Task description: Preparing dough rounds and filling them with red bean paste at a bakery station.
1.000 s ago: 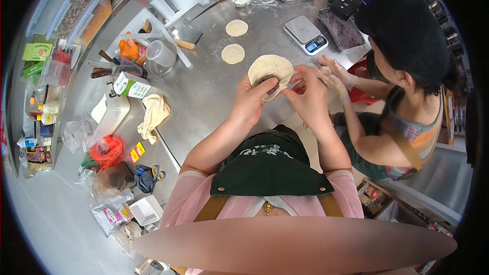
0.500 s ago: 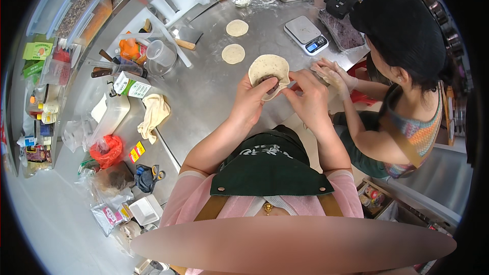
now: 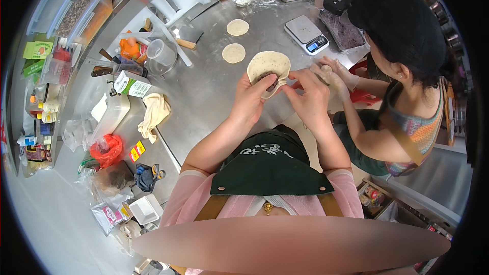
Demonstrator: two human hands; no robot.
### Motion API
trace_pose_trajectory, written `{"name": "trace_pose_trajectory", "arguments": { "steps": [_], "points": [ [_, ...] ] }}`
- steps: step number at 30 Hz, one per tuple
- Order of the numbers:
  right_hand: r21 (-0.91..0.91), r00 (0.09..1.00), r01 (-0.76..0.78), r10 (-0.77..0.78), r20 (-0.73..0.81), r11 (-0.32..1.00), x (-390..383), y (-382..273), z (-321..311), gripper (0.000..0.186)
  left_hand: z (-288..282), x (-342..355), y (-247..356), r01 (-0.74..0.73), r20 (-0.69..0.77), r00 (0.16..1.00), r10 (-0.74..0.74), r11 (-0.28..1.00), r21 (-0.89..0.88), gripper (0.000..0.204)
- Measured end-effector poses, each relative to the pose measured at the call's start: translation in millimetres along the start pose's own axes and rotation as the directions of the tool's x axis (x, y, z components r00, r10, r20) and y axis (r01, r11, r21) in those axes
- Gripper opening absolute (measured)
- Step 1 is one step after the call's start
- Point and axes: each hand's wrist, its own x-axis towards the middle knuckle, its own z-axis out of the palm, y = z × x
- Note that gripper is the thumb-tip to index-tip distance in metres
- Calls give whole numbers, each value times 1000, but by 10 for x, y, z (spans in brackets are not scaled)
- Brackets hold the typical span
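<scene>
A round, speckled dough wrapper (image 3: 268, 62) is held up over the steel table. My left hand (image 3: 250, 95) cups it from below, its thumb pressed onto the dark purple filling (image 3: 267, 79) in the middle. At the wrapper's right edge my right hand (image 3: 309, 93) pinches the dough between thumb and fingers, where small folds show. Beyond my hands two flat dough rounds (image 3: 238, 27) lie on the table, one nearer than the other. Part of the filling is hidden under my left thumb.
A co-worker at the right works something pale between gloved hands (image 3: 335, 75). Past them stand a digital scale (image 3: 306, 31) and a plastic-lined tray of purple filling (image 3: 346, 30). A bench scraper (image 3: 187, 35), a clear measuring jug (image 3: 160, 56) and a cloth (image 3: 154, 115) lie to the left.
The wrapper has tilted slightly, showing more of its open face and filling. My right fingers have shifted a little along its edge. The co-worker's head and hands have moved slightly.
</scene>
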Motion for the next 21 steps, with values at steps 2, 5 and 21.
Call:
{"name": "trace_pose_trajectory", "arguments": {
  "steps": [2,5,21],
  "points": [
    [-5,1000,-6,6,0,1000,0,-11,-1,25,1,2,2,0,3,1000,0,1000,9,30],
    [-23,1000,-2,1,-8,1000,-7,-27,12,26,-7,10,2,-2,-14,1000,2,1000,13,30],
    [-65,977,196,-189,98,978,57,-20,-39,17,-96,44,-13,48,25,999,-48,998,-34,29]
  ]
}}
